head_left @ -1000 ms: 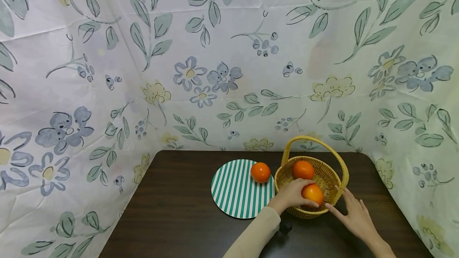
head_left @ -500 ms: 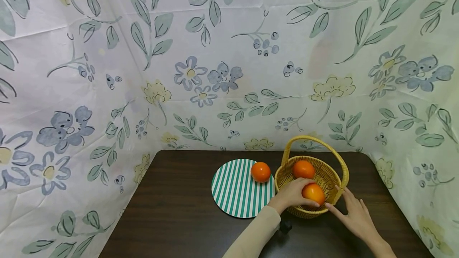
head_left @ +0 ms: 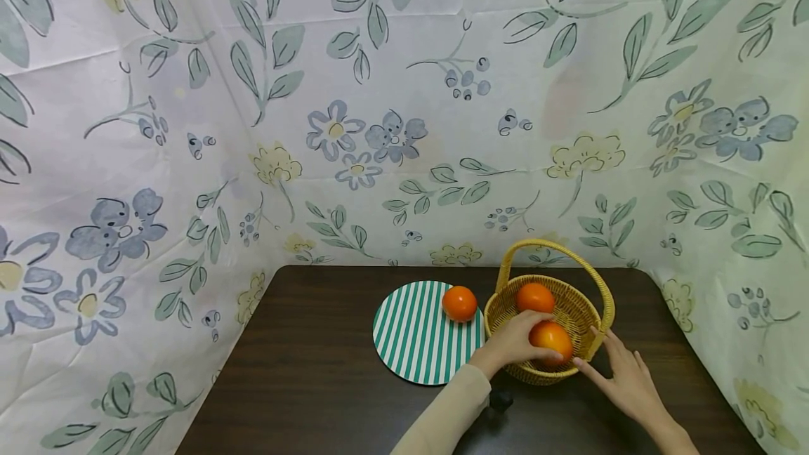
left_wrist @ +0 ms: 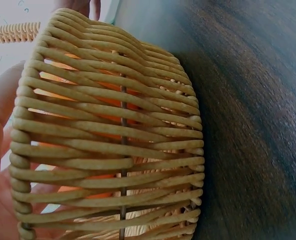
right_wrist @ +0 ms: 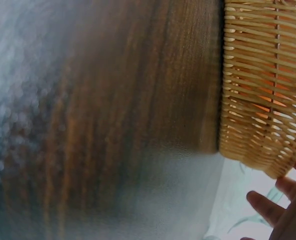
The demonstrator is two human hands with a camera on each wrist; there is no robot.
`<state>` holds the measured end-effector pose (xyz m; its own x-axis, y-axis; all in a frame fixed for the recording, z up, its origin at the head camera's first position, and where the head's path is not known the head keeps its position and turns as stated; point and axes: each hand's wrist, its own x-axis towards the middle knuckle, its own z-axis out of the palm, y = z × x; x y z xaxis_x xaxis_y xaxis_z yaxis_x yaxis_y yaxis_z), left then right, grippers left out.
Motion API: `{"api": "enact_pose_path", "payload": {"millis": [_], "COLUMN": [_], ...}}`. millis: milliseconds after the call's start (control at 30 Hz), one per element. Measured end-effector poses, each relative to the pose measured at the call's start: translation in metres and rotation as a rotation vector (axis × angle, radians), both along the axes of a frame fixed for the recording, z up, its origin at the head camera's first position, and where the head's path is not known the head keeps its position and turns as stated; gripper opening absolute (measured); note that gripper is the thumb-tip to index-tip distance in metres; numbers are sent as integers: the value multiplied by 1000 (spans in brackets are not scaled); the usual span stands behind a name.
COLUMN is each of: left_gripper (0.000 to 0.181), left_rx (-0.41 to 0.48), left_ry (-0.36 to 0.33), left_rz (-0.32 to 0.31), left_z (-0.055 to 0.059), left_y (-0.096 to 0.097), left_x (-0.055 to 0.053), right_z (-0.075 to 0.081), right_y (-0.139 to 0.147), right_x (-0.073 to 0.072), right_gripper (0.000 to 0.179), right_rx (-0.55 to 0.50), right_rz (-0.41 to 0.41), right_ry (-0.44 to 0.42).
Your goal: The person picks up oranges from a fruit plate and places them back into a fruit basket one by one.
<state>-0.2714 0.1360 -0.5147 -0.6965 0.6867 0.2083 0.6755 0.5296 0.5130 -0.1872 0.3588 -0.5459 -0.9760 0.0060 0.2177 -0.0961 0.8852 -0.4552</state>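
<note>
A yellow wicker basket [head_left: 584, 314] with a tall handle stands at the table's right side, holding two oranges. My left hand [head_left: 512, 341] reaches over its near-left rim. Its fingers and thumb curve around the nearer orange [head_left: 551, 343], whose top shows between them. Behind that lies the other orange [head_left: 534, 298]. At the basket's right side, my right hand [head_left: 626, 374] touches the rim with its fingertips, fingers spread and fairly straight. In the left wrist view the basket's weave [left_wrist: 108, 130] hides most of the left hand. The right wrist view shows fingers [right_wrist: 268, 207] by the rim.
A round green-and-white striped mat [head_left: 417, 343] lies left of the basket, with a third orange [head_left: 459, 304] at its upper right. The dark wood table [head_left: 303, 371] meets a floral cloth backdrop [head_left: 404, 125] behind and at the sides.
My left hand has drawn back slightly to the left, so more of the nearer orange shows. The right hand, the basket and the other oranges have not visibly moved.
</note>
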Motion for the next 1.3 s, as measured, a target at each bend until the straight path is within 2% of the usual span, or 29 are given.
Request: {"api": "enact_pose_path", "payload": {"millis": [233, 533, 767, 1033, 1300], "left_gripper": [66, 60, 54, 53, 51], "left_rx": [40, 72, 115, 144, 173], "left_ry": [32, 50, 72, 44, 11], "left_rz": [-19, -4, -7, 8, 0], "left_z": [-1, -5, -2, -4, 4], "left_y": [-5, -14, -22, -37, -49], "left_x": [-1, 0, 0, 1, 0], "right_z": [-1, -4, -5, -6, -6], "right_y": [1, -1, 1, 1, 2], "right_x": [-1, 0, -1, 0, -2], "right_gripper": [78, 77, 78, 79, 79], "right_rx": [1, -14, -6, -11, -12], "right_rz": [2, 0, -6, -9, -10], "right_ry": [7, -17, -12, -13, -7]}}
